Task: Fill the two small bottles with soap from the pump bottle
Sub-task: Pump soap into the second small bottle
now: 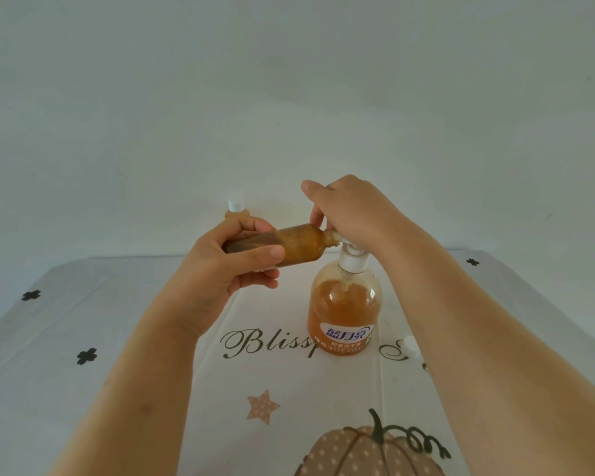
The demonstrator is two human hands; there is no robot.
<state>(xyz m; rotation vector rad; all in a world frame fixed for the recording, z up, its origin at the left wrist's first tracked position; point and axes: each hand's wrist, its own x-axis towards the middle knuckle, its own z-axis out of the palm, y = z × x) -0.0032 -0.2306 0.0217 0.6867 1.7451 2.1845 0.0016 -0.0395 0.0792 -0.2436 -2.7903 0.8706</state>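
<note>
Head view: a table draped in a pale cloth (pixel 117 338), printed with a pumpkin, a star and script lettering, fills the lower half, with a plain wall behind. The pump bottle (pixel 344 314) stands upright near the middle, roughly two-thirds full of amber soap. The right hand (pixel 351 207) sits on top of it, fingers curled down over the pump head and thumb raised. The left hand (pixel 220 266) grips a small bottle (pixel 299 243), fingers and thumb wrapped round its base, holding it sideways above the table with its open neck against the pump's spout. That bottle looks coated or partly filled with soap; the level is hard to judge. A second small bottle (pixel 236 211), white cap on and soap inside, stands upright at the far edge, just behind the left hand. A loose white cap (pixel 410 345) lies beside the right forearm. This looks like the filling of the last bottle; next come steady presses with neck and spout aligned, then capping.
</note>
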